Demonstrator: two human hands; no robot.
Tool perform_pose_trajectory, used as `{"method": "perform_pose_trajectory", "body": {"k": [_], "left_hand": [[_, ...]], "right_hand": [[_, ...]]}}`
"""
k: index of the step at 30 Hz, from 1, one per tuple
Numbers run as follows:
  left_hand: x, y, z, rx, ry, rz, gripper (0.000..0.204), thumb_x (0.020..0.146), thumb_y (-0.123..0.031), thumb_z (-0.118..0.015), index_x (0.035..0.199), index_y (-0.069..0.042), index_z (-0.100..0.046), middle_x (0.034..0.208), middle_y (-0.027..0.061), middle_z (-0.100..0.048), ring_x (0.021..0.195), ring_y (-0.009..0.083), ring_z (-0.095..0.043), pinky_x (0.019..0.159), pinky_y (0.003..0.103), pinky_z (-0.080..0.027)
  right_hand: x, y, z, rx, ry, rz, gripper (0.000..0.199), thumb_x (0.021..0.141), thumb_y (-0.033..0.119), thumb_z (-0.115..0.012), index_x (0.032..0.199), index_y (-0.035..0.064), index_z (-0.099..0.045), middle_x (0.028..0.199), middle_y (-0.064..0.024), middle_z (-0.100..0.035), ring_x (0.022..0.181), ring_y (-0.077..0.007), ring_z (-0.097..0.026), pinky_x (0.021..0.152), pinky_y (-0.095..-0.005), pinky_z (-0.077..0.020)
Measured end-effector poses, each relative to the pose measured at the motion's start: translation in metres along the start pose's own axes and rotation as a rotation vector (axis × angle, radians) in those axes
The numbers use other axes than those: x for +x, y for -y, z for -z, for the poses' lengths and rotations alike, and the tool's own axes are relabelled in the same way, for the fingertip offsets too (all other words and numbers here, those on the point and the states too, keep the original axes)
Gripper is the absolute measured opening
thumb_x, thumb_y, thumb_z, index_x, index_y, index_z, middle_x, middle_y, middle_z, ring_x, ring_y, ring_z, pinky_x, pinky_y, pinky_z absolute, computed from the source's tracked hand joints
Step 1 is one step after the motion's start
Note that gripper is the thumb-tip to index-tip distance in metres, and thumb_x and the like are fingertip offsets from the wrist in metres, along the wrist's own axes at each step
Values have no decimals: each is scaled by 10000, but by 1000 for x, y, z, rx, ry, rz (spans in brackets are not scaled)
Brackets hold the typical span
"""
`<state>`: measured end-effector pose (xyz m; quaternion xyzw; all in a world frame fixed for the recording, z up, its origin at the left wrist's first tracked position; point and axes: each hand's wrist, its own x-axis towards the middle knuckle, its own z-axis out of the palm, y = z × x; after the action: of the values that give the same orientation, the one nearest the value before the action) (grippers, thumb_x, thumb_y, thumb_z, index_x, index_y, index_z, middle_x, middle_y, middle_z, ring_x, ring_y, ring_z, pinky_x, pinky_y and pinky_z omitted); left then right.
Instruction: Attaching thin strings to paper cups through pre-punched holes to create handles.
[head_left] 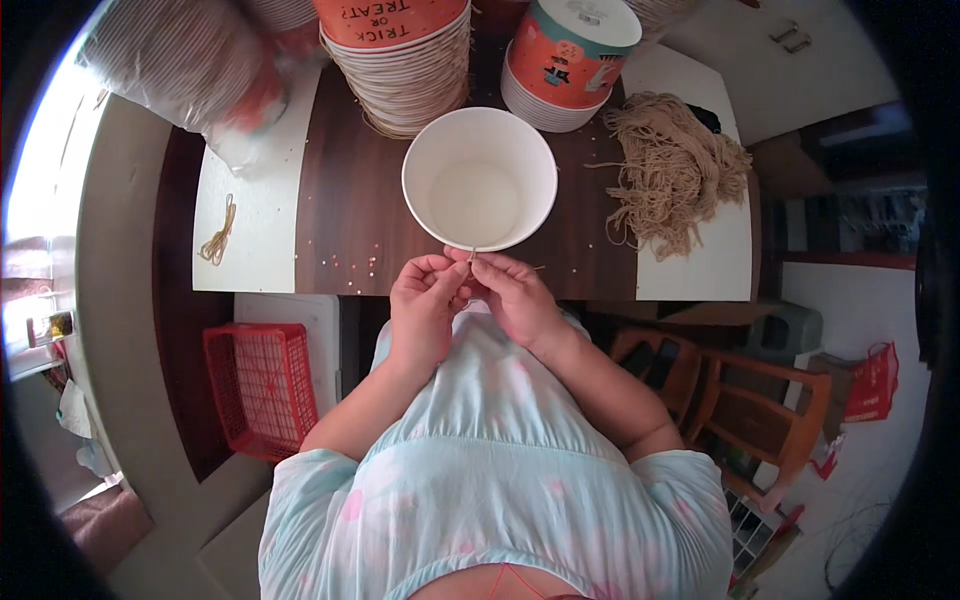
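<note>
Left hand point(428, 300) and right hand point(515, 297) pinch a cord point(472, 257) just beside the white tub point(480, 185), by the near tabletop edge point(325, 293).

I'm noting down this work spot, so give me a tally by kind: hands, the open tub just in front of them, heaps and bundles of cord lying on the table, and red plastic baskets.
Hands: 2 (left hand, right hand)
Open white tub: 1
Tangled cord heap: 1
Small cord bundle: 1
Red basket: 1
Total: 6

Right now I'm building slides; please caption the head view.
Left hand and right hand hold a thin strand at the near rim of a white-lined bucket.
</note>
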<state>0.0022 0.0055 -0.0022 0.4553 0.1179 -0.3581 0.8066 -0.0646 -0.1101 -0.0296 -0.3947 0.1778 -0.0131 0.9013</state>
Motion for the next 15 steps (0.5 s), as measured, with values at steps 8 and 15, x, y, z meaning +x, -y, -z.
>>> {"method": "perform_pose_trajectory", "body": {"k": [8, 15], "left_hand": [[2, 2, -3, 160, 21, -171, 160, 874, -28, -625, 956, 2, -491, 853, 80, -633, 688, 102, -605, 608, 214, -514], [2, 1, -5, 222, 39, -173, 198, 859, -1, -633, 979, 6, -476, 862, 90, -636, 721, 106, -613, 647, 218, -518]], "right_hand": [[3, 2, -4, 300, -14, -78, 286, 965, 202, -483, 1174, 39, -591, 1169, -82, -600, 1005, -160, -562, 854, -322, -446], [-2, -3, 5, 265, -136, -54, 182, 920, 166, -572, 1041, 43, -631, 985, -66, -655, 906, -169, -617, 824, -344, -488]]}}
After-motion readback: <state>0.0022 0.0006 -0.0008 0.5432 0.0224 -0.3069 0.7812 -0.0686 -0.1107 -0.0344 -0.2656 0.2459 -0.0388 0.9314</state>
